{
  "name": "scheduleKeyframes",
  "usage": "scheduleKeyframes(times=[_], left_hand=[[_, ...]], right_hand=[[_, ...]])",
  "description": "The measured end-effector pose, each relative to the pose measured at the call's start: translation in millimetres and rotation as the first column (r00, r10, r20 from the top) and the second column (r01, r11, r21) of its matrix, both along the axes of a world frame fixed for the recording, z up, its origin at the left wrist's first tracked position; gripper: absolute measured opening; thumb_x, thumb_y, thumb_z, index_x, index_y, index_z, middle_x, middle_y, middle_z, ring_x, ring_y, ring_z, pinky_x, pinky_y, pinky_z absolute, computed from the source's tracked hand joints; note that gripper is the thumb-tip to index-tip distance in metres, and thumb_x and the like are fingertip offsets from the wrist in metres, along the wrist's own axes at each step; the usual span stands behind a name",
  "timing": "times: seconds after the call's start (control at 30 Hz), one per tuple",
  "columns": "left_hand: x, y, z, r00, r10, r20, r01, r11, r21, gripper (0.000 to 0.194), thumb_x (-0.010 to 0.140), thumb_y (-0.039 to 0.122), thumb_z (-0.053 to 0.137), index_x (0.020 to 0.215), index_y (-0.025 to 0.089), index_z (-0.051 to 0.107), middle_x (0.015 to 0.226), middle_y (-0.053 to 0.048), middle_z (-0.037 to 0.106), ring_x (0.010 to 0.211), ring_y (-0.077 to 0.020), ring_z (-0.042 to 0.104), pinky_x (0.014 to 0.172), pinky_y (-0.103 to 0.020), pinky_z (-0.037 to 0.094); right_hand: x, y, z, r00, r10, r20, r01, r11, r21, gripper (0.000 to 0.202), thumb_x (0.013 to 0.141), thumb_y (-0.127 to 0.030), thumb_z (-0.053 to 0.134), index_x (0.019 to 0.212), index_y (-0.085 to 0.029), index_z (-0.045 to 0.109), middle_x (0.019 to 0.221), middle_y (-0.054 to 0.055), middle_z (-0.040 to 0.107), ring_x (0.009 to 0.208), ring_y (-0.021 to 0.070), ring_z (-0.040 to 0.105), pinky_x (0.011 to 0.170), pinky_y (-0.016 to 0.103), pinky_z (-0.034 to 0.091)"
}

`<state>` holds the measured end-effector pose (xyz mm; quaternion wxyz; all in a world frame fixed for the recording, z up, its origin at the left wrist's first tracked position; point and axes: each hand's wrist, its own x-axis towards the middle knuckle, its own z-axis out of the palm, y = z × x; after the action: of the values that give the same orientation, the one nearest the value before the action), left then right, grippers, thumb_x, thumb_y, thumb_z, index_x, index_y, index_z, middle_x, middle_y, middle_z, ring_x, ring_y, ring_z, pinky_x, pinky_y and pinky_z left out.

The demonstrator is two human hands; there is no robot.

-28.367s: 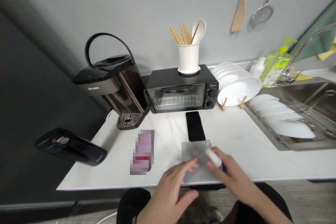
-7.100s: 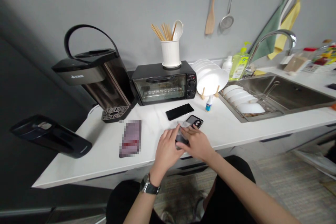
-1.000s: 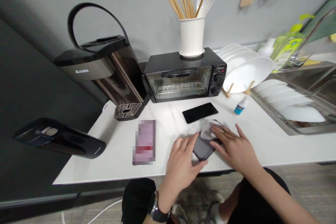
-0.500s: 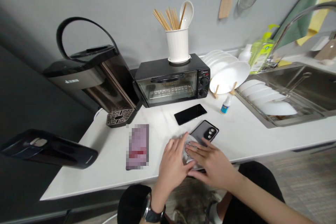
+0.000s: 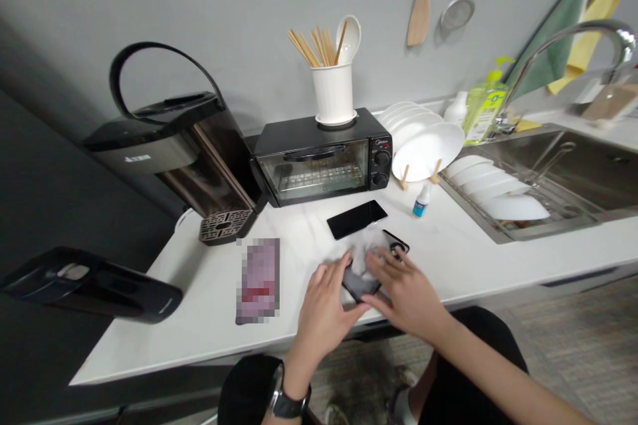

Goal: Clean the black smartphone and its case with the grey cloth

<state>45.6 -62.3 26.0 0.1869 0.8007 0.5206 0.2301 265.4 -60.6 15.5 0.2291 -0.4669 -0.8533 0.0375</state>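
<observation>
A grey phone case with a black rim and camera openings [image 5: 359, 284] lies near the counter's front edge. My left hand [image 5: 323, 309] holds its left side, with the fingers along the edge and the thumb at the near end. Under the fingers of my right hand [image 5: 411, 292] is a crumpled white tissue [image 5: 366, 246], pressed against the case and blurred by motion. My right thumb touches the case's near end, close to the left thumb. Part of the case is covered by the tissue and the hand. Just behind lies a black smartphone [image 5: 356, 219], screen up.
A small white bottle with a blue label [image 5: 421, 202] stands behind the case. A pixelated purple item [image 5: 258, 281] lies left. Around are a toaster oven [image 5: 319, 172], a drinks dispenser [image 5: 199, 172], a dark flask [image 5: 94, 284], racked plates [image 5: 428, 149] and a sink [image 5: 593, 172].
The tissue has slid toward the far end of the case, baring its near part. My right hand has shifted with it, while the left stays at the case's left side.
</observation>
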Motion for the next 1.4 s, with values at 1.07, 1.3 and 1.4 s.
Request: scheduleKeyframes(times=[1.07,1.3,1.4], left_hand=[[-0.5,-0.2,3.1,0.999,0.003,0.035,-0.003,1.000,-0.008,0.098,0.080,0.036,0.087,0.161,0.029,0.032,0.145,-0.008,0.060,0.125,-0.0311,0.051,0.109,-0.048,0.042],[0.1,-0.1,2.0,1.000,0.019,0.013,-0.019,1.000,-0.022,0.095,0.081,0.037,0.086,0.160,0.028,0.034,0.149,-0.007,0.058,0.129,-0.0322,0.048,0.113,-0.050,0.040],[-0.5,0.1,1.7,1.000,0.026,0.011,-0.025,0.999,-0.025,0.094,0.083,0.037,0.084,0.161,0.029,0.033,0.153,-0.006,0.054,0.132,-0.0325,0.046,0.115,-0.050,0.038]], right_hand=[[9.1,12.3,5.7,0.999,0.032,-0.016,-0.032,0.999,-0.013,0.054,0.106,-0.052,0.047,0.145,-0.016,0.058,0.146,0.017,0.062,0.141,0.0335,0.054,0.125,0.062,0.021],[1.3,13.3,6.6,1.000,0.014,-0.012,-0.015,1.000,-0.028,0.048,0.108,-0.049,0.046,0.143,-0.020,0.061,0.145,0.013,0.064,0.140,0.0327,0.055,0.123,0.062,0.028],[3.0,12.0,4.3,0.992,0.126,-0.003,-0.126,0.992,-0.018,0.062,0.102,-0.059,0.054,0.147,-0.017,0.057,0.147,0.015,0.061,0.143,0.0340,0.051,0.123,0.059,0.030]])
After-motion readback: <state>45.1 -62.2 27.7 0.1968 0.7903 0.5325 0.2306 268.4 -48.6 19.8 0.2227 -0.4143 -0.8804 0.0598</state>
